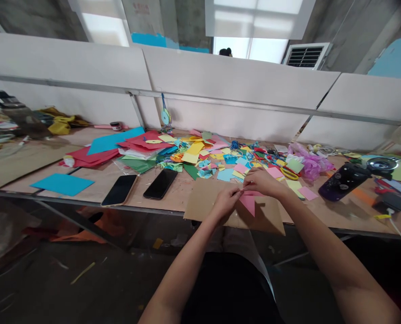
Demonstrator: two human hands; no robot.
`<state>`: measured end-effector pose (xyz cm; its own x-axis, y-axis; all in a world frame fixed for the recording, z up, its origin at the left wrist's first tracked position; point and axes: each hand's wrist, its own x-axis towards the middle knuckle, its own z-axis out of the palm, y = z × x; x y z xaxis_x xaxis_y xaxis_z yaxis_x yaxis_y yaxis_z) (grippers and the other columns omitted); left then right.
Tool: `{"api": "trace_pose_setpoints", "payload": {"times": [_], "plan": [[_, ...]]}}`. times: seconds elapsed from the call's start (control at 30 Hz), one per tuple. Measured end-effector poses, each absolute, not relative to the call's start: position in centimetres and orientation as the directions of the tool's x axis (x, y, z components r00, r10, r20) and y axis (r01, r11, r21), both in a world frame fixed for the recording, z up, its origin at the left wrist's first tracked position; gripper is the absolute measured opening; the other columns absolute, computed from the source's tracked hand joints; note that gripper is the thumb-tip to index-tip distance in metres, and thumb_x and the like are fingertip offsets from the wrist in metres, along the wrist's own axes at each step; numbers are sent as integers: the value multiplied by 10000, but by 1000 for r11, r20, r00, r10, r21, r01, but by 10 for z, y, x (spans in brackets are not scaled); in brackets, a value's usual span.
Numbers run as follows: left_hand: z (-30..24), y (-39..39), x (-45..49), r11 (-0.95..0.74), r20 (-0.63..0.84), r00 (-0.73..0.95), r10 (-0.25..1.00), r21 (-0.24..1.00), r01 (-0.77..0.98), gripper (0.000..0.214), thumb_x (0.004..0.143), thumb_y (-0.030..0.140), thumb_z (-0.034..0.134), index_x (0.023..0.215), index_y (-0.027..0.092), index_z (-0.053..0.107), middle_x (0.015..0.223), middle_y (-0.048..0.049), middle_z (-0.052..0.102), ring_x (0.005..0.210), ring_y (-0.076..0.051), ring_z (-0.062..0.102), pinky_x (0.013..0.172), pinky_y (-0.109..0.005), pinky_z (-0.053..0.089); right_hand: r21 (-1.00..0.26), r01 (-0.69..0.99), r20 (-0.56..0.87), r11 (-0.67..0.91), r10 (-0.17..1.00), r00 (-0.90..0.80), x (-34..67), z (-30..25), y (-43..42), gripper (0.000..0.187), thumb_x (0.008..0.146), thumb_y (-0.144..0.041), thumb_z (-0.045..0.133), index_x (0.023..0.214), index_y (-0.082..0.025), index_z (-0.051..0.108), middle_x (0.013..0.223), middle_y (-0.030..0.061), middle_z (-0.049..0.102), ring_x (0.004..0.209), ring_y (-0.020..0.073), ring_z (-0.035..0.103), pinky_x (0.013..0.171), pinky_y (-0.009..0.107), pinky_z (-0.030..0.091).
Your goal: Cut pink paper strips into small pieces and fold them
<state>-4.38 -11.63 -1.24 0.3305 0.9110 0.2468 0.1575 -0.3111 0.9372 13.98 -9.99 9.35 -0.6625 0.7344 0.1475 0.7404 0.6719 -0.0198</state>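
Both hands meet over a brown cardboard sheet [203, 202] at the table's front edge. Between them is a piece of pink paper [248, 203], folded, with a pointed end hanging down toward me. My left hand [228, 202] pinches its left side with the fingers closed. From above, my right hand [259, 181] grips the same paper, its fingertips close to those of my left hand. The upper part of the paper is hidden behind my fingers. Just beyond my hands lie small cut pieces of coloured paper [225, 174].
Two phones [120, 190] and a blue sheet [62, 184] lie to the left. Behind is a pile of coloured paper scraps with yellow-handled scissors [289, 173]. On the right are a pink plastic bag [310, 163], a dark tumbler [343, 181] and a charger [389, 202] with its cable.
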Motion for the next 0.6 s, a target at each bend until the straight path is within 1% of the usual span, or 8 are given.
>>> {"api": "trace_pose_setpoints", "payload": {"times": [0.1,0.2,0.3,0.37,0.4,0.47,0.53,0.6], "plan": [[-11,-116,-45,-347,271,385,882,927,145,391,871,501,533,634,193,500,615,21,475,674,-151,456,615,-250,327,-104,739,159,666,744,-649,152,99,-95,168,866,-265,652,730,-225,743,752,37,723,858,227,593,803,344,359],[-12,-115,-45,-339,283,386,878,937,85,384,873,491,534,641,188,500,620,22,469,655,-138,457,595,-243,323,-273,759,251,591,805,-537,169,105,-93,200,855,-330,646,704,-220,717,738,34,704,801,217,592,761,333,384],[-14,-114,-44,-215,206,326,923,976,-6,379,861,527,550,688,191,514,595,37,456,552,-112,429,516,-233,303,-510,733,442,449,869,-224,186,102,-94,238,835,-419,653,716,-214,672,753,24,676,771,204,596,713,317,403],[-14,-113,-43,-97,113,279,954,993,-69,395,842,572,562,716,201,513,564,50,448,458,-96,384,444,-228,270,-725,581,501,370,862,77,189,93,-98,280,801,-497,678,799,-218,653,795,13,664,760,187,612,689,298,424],[-14,-113,-43,-57,80,258,963,994,-95,405,833,589,567,719,204,508,552,54,449,426,-90,366,417,-226,258,-820,460,467,340,862,195,188,87,-100,333,768,-540,701,855,-223,641,825,7,665,747,177,625,675,287,437],[-12,-113,-43,-41,68,215,974,991,-126,422,818,605,578,703,207,496,540,54,456,401,-83,359,389,-217,253,-941,241,302,237,911,281,179,71,-108,466,688,-619,745,908,-230,611,861,2,676,673,154,641,614,267,448],[-10,-113,-43,-78,101,173,980,988,-133,438,818,611,580,684,203,496,540,46,472,410,-80,382,388,-207,267,-983,152,137,102,961,240,164,55,-116,518,658,-668,751,864,-215,606,835,13,687,612,140,630,567,253,429],[-8,-114,-43,-112,131,153,980,985,-129,450,823,618,577,680,198,503,546,39,492,417,-79,405,394,-201,283,-988,151,12,-8,992,129,147,41,-123,520,666,-683,735,815,-195,636,785,27,697,587,144,601,554,265,421]]}}
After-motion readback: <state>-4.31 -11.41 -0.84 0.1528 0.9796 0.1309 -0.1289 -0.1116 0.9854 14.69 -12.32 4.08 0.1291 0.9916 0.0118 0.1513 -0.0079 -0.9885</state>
